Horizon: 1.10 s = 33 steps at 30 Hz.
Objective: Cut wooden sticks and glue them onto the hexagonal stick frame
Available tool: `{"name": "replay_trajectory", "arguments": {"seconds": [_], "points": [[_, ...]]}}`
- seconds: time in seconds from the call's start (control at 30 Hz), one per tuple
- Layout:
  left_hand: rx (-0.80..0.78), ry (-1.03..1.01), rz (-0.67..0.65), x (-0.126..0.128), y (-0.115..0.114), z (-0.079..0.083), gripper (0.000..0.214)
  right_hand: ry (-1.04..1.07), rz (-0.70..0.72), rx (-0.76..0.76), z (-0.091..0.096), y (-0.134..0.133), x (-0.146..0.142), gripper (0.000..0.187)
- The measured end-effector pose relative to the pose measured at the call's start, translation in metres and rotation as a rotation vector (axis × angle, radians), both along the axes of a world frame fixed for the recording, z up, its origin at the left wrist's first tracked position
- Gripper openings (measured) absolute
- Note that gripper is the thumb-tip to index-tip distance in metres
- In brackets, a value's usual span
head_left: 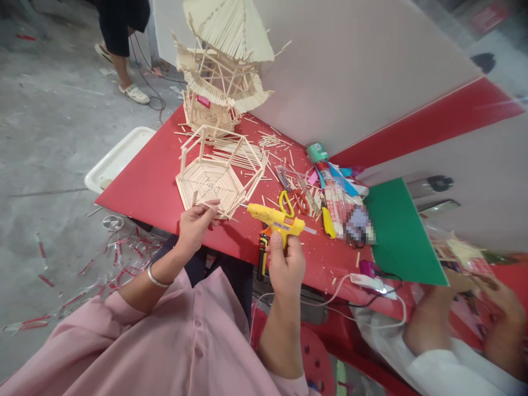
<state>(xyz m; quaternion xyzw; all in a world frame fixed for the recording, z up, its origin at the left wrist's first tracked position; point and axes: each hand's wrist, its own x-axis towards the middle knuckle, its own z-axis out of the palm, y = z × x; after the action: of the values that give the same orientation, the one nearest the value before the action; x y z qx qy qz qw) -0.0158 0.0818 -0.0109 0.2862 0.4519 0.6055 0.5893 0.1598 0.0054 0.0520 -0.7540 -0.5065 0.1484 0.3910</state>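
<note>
My left hand [196,223] pinches a thin wooden stick [208,206] at the near edge of a hexagonal stick frame [218,173] lying on the red table [152,181]. My right hand [286,263] grips the handle of a yellow glue gun [274,219], its nozzle pointing left toward the frame. Behind the frame stands a tall pagoda model of sticks [223,60].
Scissors [289,192], stick packets [336,201], a green-capped tube [317,152] and loose sticks lie right of the frame. A green sheet [400,231] and a power strip [371,281] sit at right. A co-worker's hands [474,308] work at lower right. A white tray [117,157] juts out left.
</note>
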Motion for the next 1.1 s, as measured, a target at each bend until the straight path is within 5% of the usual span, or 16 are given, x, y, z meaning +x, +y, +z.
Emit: {"name": "replay_trajectory", "arguments": {"seconds": [0.53, 0.87, 1.1], "points": [[0.005, 0.002, -0.009, -0.002, -0.001, 0.000, 0.028, -0.346, 0.059, 0.212, 0.007, -0.007, -0.008, 0.031], [0.013, -0.002, -0.005, -0.001, -0.001, -0.002, 0.029, -0.095, 0.012, 0.084, 0.000, 0.001, -0.001, 0.042], [0.017, -0.002, -0.010, -0.001, 0.000, -0.002, 0.027, -0.115, -0.036, 0.085, 0.002, 0.001, 0.006, 0.046]]}}
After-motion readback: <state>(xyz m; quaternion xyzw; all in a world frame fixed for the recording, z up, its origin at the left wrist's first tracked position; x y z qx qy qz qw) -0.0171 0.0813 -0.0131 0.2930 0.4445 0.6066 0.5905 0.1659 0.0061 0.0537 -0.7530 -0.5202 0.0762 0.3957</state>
